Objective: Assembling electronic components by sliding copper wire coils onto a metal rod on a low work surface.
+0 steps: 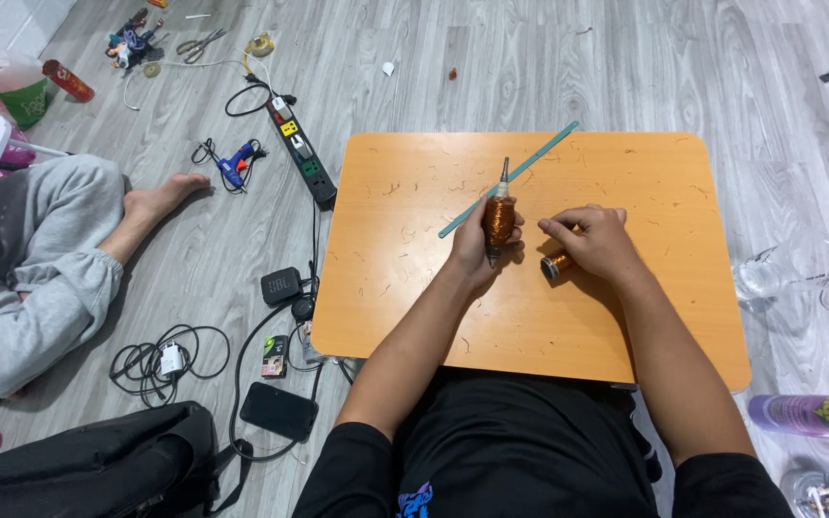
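My left hand (477,251) grips a stick-like piece wrapped in shiny copper-coloured thread (499,219), its thin grey tip pointing away from me. My right hand (595,245) rests on the orange low table (626,326) and holds a small spool of copper thread (556,264) lying on its side. A long teal strip (530,165) lies diagonally on the table behind the wrapped piece. Short bits of thread are scattered over the tabletop.
Another person in grey clothes sits on the floor at left, bare foot (160,200) out. A power strip (301,152), blue glue gun (235,163), cables, phone (279,411), black bag (88,465) and a purple spray can (813,415) lie on the wood floor.
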